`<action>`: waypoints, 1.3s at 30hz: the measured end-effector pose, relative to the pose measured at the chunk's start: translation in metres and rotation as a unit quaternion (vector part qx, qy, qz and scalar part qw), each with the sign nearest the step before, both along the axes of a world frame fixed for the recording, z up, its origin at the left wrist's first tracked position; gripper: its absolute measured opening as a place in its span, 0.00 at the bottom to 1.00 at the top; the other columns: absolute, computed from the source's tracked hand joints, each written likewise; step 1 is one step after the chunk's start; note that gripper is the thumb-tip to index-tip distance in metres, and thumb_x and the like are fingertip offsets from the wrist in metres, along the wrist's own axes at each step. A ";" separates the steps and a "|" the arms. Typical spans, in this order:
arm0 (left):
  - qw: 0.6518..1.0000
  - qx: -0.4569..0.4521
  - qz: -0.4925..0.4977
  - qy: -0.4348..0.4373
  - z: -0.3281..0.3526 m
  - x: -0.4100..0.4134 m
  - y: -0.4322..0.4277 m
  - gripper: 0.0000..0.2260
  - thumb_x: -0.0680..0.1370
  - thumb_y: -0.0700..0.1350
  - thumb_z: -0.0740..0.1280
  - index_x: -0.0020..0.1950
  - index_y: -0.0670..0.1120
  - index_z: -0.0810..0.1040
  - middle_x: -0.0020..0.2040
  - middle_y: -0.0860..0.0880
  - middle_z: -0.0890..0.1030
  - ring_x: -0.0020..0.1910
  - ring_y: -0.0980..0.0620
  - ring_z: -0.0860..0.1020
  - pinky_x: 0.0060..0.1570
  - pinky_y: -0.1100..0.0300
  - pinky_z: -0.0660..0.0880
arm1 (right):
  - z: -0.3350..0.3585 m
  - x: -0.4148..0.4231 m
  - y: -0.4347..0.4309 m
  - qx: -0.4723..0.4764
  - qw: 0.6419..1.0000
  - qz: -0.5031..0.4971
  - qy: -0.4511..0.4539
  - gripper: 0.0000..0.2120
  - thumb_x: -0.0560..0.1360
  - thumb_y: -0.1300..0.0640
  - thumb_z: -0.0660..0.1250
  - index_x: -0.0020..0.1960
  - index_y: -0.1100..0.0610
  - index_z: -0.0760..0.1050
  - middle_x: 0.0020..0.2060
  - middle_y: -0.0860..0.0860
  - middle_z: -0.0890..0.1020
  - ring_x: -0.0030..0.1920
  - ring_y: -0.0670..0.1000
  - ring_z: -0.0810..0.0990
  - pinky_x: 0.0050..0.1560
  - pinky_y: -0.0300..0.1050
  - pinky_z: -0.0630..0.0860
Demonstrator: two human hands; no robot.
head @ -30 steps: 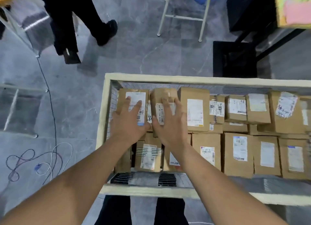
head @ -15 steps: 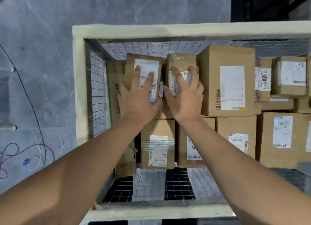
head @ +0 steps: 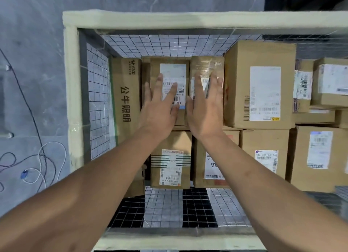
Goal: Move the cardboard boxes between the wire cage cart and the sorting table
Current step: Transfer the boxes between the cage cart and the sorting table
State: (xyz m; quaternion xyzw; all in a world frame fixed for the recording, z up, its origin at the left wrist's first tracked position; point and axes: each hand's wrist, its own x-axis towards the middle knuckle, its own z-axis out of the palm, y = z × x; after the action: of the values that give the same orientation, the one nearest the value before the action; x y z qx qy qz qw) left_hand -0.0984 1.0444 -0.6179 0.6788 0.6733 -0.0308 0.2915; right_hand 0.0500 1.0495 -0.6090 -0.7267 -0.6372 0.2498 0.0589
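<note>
I look straight down into the wire cage cart (head: 71, 82), which has a pale padded rim and is packed with brown cardboard boxes. My left hand (head: 160, 105) lies with straight, spread fingers on a small box with a white label (head: 172, 71) at the far left. Beside it, my right hand (head: 205, 106) lies the same way on a narrow tape-wrapped box (head: 207, 65). Neither hand curls round a box. Both boxes stand in the back row, on top of lower boxes.
A tall box with printed characters (head: 126, 97) stands against the cart's left mesh wall. A large labelled box (head: 261, 86) sits right of my hands, more boxes beyond it. Bare mesh floor (head: 165, 206) shows at the near side. Loose cables (head: 33, 165) lie on the grey floor at left.
The view has closed in over the cart. Both hands stay flat on the same two boxes, which now sit lower in the back row.
</note>
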 end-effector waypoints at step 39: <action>0.882 0.177 -0.437 -0.022 0.435 -0.022 0.000 0.18 0.85 0.53 0.58 0.73 0.49 0.71 0.74 0.46 0.68 0.65 0.38 0.71 0.60 0.42 0.75 | 0.418 -0.044 -0.126 0.078 0.956 -0.264 -0.104 0.25 0.80 0.41 0.59 0.74 0.47 0.71 0.78 0.56 0.66 0.75 0.63 0.66 0.71 0.64 0.69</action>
State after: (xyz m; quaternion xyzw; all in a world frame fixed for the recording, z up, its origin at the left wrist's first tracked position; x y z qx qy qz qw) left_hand -0.1204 1.0442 -0.1828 0.9449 0.2964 -0.0202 0.1379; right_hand 0.0063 0.9237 -0.1914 -0.8844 -0.4423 0.0977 0.1125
